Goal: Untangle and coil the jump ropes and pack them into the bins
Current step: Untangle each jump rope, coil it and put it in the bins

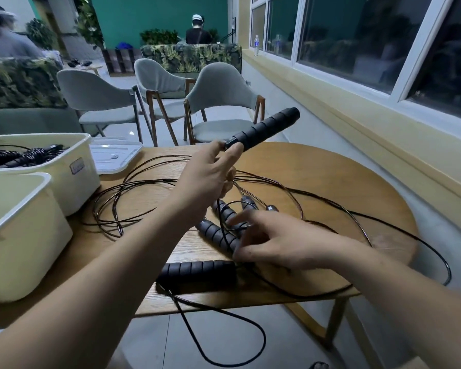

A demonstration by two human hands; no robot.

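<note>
While the cream bins (64, 182) wait on the left, the left hand (205, 182) pinches one black handle (264, 129) up high, likely to lift it free of the tangled cords (144, 181), and the right hand (277, 243), fingers spread, rests on the other handles (216, 233) lying on the worktop (330, 182).

Dim, cool indoor light; dark windows (357, 43) reflect the room. Wide-angle bending warps the edges; the right hand (274, 241) is motion-blurred.
</note>
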